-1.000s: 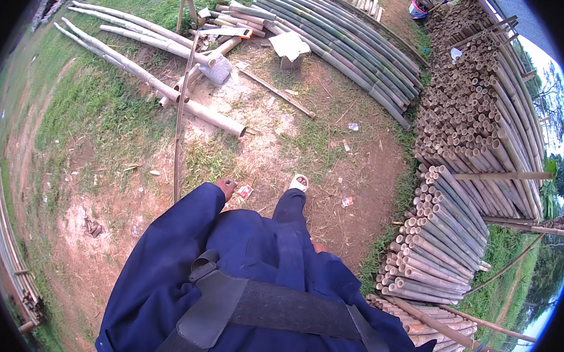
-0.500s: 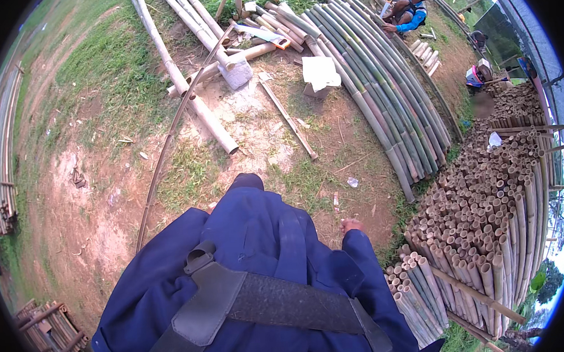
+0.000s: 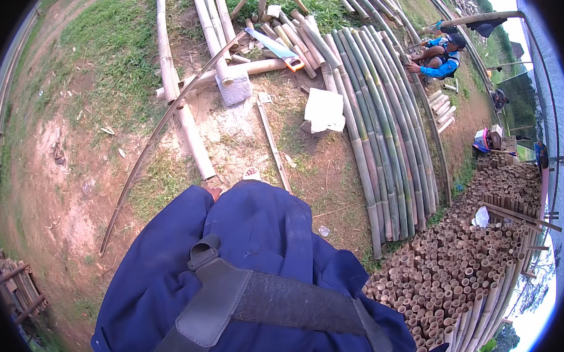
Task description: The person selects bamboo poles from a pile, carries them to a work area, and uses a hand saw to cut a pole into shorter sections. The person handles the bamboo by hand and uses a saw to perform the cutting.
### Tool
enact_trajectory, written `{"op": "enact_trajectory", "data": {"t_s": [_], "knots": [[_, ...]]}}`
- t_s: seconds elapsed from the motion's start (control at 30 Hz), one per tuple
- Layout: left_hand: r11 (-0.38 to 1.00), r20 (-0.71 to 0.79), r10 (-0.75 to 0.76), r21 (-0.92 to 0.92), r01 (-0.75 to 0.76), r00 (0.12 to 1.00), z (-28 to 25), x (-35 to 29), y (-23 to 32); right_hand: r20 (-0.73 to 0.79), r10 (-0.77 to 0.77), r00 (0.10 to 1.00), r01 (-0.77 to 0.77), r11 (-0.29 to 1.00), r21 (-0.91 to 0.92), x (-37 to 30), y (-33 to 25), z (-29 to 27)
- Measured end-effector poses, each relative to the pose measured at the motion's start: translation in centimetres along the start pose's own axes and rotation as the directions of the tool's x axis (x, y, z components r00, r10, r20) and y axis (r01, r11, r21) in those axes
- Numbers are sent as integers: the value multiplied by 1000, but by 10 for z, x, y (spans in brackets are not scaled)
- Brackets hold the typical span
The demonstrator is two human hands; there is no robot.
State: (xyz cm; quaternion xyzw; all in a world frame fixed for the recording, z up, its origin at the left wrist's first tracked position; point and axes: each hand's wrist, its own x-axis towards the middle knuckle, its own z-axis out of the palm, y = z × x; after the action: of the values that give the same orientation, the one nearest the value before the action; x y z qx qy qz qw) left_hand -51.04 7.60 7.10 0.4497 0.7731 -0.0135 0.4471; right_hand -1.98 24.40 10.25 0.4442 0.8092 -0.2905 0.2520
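Only a small bit of my left hand (image 3: 215, 193) shows past the dark blue sleeve, its fingers hidden. It is nearest to the cut end of a bamboo pole (image 3: 196, 145) on the ground. My right hand is out of sight behind the jacket. My foot (image 3: 251, 173) pokes out ahead, beside a thin wooden strip (image 3: 272, 144). Farther off, a handsaw (image 3: 278, 47) with an orange handle lies on cut bamboo pieces. A grey block (image 3: 234, 91) sits under bamboo pole ends.
A row of long green bamboo poles (image 3: 382, 132) lies to the right. Beside it stands a box topped with white sheets (image 3: 324, 110). Upright bamboo lengths (image 3: 440, 276) are packed at lower right. A person in blue (image 3: 440, 59) crouches at the far right. A long thin pole (image 3: 142, 159) slants at left.
My view has moved forward and turned, so the saw and poles sit lower. My right hand has gone out of view; part of my left hand and my foot now show.
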Motion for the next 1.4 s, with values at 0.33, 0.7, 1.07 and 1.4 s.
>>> {"op": "enact_trajectory", "data": {"t_s": [0.33,0.7,1.07,1.4], "knots": [[331,-287,-512,-936,-122,810,-164,61,69,-74,203,976,-173,938,300,231,-5,-186],[-22,64,-929,-993,116,365,-66,194,60,442,-416,795,606,559,-565,552,-109,-434],[-326,243,-844,-940,-98,479,-244,264,230,347,-314,883,319,947,45,676,-206,-636],[122,52,-756,-968,219,652,-208,256,409,879,-416,235,883,469,-15,655,-201,-593]]}}
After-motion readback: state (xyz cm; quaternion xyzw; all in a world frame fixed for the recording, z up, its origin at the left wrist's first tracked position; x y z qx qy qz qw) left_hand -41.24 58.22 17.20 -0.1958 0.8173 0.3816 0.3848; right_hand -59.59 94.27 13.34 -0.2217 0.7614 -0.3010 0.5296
